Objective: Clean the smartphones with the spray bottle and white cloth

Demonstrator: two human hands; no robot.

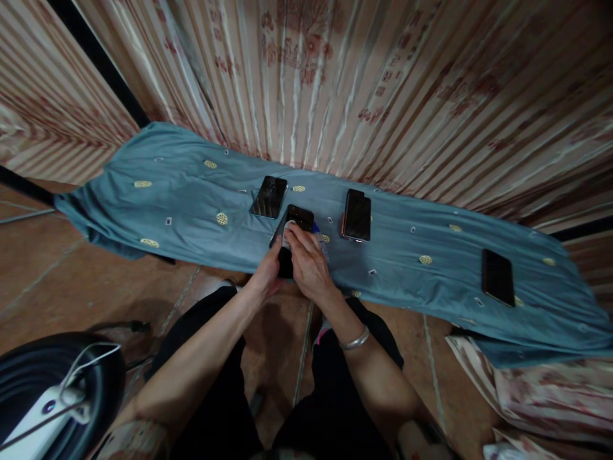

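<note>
Both our hands meet on one black glass-faced phone (293,237) at the blue cloth's (182,191) near edge: left hand (268,271) clasps its near end, right hand (306,259) presses a white wipe (288,234) on its screen, long axis running far-right.

Both bare forearms reach forward and meet at the near edge of the tabletop. The left hand (267,273) is curled, fingers closed in a grip from the left side. The right hand (309,260) lies palm-down, fingertips pressed forward, a metal bangle (355,340) on its wrist
</note>
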